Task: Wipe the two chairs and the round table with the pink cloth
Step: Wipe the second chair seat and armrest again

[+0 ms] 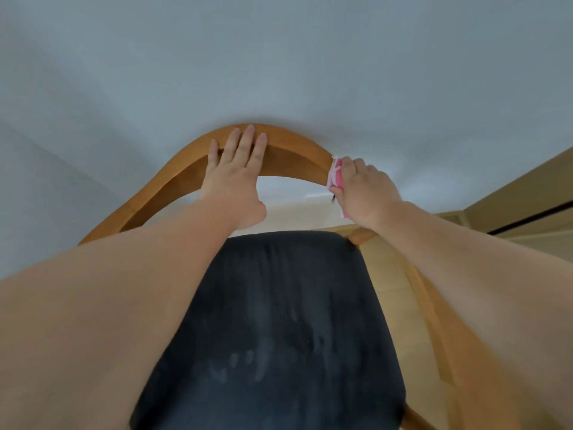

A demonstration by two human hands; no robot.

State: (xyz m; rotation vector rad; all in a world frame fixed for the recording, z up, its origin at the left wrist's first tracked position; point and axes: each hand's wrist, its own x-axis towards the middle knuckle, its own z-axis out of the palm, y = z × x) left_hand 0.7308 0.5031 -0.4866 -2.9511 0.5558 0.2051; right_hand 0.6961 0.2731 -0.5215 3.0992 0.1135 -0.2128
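Dark seat cushion (pixel 273 330) sits nearest, below my forearms. Beyond it, left hand (pixel 234 178) lies flat with straight fingers on the curved wooden backrest (pixel 291 150), steadying the chair. Right hand (pixel 364 190) pinches the pink cloth (pixel 336 173) against the rail's right end, wiping there.

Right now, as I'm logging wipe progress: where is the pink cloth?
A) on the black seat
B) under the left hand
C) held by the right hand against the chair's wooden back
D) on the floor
C: the right hand grips the pink cloth against the wooden backrest.
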